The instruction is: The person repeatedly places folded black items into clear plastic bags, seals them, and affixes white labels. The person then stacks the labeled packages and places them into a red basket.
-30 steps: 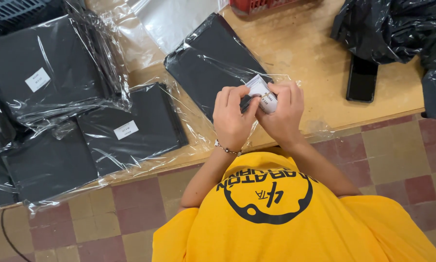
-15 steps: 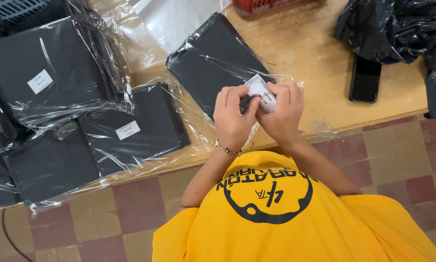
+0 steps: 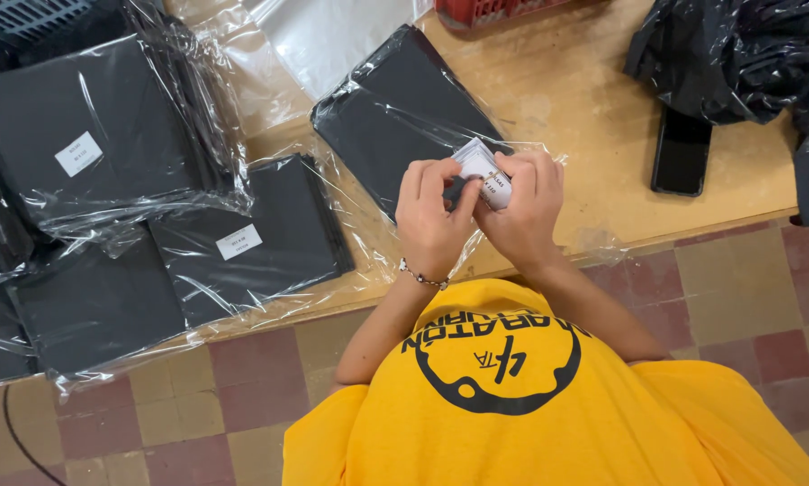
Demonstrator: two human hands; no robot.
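Two hands meet just right of the frame's centre, above a yellow shirt that fills the bottom of the view. The left hand wears a thin bracelet at the wrist; its fingers are curled, thumb and fingertips pinching the lower edge of a small stack of white labels. The right hand closes round the same stack from the other side, fingers wrapped over its top — both are grasping it, held just above the table edge.

Directly beneath and behind the hands lies a black folded garment in a clear plastic bag, tilted diagonally on the wooden table. To the left of the hands, at middle left of the frame, more bagged black garments overlap one another, two with a white sticker; a larger stack sits at upper left. Right of the hands, well apart from them, a dark phone lies flat on the table. Beyond it, at upper right, black cloth in crumpled plastic is heaped. A red crate shows at the top edge — only its rim is visible. Red and tan floor tiles run below the table
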